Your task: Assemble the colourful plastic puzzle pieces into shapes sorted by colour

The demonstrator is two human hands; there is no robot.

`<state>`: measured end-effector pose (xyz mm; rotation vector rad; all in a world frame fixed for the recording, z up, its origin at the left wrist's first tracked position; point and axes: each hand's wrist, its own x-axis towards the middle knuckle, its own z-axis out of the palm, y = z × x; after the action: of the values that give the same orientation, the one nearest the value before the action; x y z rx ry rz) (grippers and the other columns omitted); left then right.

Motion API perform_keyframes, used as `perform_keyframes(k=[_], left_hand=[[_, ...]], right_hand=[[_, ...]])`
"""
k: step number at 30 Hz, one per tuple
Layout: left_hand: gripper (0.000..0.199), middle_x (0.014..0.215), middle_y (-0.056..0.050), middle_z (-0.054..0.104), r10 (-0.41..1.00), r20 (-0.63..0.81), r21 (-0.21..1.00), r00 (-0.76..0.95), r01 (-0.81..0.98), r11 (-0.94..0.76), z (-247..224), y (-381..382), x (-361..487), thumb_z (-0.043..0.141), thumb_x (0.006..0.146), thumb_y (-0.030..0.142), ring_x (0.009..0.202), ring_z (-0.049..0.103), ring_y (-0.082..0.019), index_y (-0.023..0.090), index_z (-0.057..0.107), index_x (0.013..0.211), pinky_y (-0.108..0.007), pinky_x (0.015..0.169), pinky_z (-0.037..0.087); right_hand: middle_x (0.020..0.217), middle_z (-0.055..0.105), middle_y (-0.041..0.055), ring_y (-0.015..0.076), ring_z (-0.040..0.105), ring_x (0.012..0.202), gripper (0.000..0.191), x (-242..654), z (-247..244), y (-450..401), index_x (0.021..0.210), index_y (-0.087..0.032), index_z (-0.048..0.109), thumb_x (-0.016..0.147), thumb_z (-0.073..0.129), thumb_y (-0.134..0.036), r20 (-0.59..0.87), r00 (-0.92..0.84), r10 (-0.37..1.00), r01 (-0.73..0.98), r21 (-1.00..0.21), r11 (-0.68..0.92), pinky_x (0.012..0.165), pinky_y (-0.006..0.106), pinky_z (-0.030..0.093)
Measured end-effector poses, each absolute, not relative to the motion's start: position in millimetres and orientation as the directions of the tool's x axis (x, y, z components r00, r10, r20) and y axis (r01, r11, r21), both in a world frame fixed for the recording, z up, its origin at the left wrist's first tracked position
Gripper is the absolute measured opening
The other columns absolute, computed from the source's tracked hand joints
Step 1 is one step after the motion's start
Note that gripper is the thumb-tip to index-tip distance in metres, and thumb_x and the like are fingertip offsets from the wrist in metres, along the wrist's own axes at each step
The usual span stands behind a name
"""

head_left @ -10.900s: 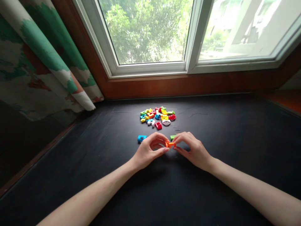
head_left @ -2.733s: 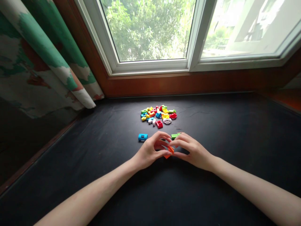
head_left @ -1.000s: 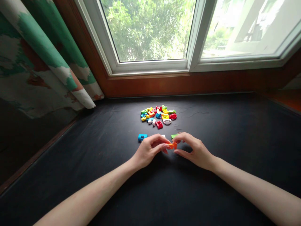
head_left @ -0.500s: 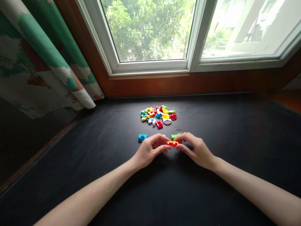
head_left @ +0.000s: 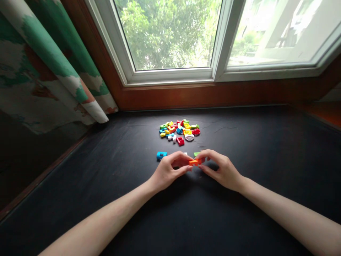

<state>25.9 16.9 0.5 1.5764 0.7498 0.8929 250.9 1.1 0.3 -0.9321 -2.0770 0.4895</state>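
Note:
Between both hands, just above the black tabletop, is a small orange plastic toy piece [head_left: 195, 162]. My left hand [head_left: 172, 168] pinches its left end between thumb and fingers. Its right end is in the fingertips of my right hand [head_left: 221, 167], also closed in a pinch. Just behind the right fingers lies a green piece [head_left: 197, 154], partly covered by them. A bit of a white piece [head_left: 185, 153] shows behind the left fingers. To the left of that hand sits a blue piece [head_left: 161, 155] with a dark slot.
A loose pile of several red, yellow, blue, green, orange and white pieces [head_left: 180, 141] lies farther back on the black tabletop [head_left: 170, 220]. Beyond the table's back edge is a window [head_left: 170, 76]. A patterned curtain [head_left: 80, 85] hangs at the left.
The orange piece has turned slightly between my fingertips, and my right fingers have shifted a little to the left. The pile and the other pieces stay put.

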Motion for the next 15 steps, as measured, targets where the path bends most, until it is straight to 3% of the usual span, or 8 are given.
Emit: perform_keyframes(k=[6, 11, 15], left_hand=[[0.018, 0.095, -0.006, 0.073, 0.838, 0.241, 0.945, 0.490, 0.079, -0.317, 0, 15, 25, 0.071, 0.084, 0.023, 0.088, 0.070, -0.019, 0.015, 0.070, 0.100, -0.029, 0.081, 0.056], [0.023, 0.098, -0.005, 0.073, 0.844, 0.245, 0.943, 0.477, 0.086, -0.322, 2, 13, 26, 0.071, 0.084, 0.020, 0.089, 0.070, -0.017, 0.016, 0.065, 0.105, -0.028, 0.081, 0.056], [0.020, 0.097, -0.005, 0.072, 0.840, 0.240, 0.933, 0.486, 0.123, -0.337, 5, 12, 25, 0.070, 0.085, 0.021, 0.088, 0.069, -0.017, 0.016, 0.064, 0.104, -0.028, 0.080, 0.056]], right_hand=[[0.096, 0.071, 0.0061, 0.0195, 0.067, 0.086, 0.014, 248, 1, 1, 0.103, -0.020, 0.061, 0.091, 0.063, -0.026, 0.455, -0.376, 0.808, 0.418, -0.694, 0.585, 0.079, 0.031, 0.056], [0.098, 0.074, 0.0068, 0.0219, 0.068, 0.089, 0.017, 265, 12, 9, 0.102, -0.020, 0.065, 0.092, 0.062, -0.034, 0.459, -0.400, 0.793, 0.465, -0.644, 0.608, 0.083, 0.034, 0.054], [0.100, 0.074, 0.0075, 0.0254, 0.068, 0.094, 0.027, 302, 23, 27, 0.100, -0.021, 0.068, 0.089, 0.066, -0.046, 0.414, -0.321, 0.852, 0.548, -0.653, 0.523, 0.087, 0.037, 0.052]])
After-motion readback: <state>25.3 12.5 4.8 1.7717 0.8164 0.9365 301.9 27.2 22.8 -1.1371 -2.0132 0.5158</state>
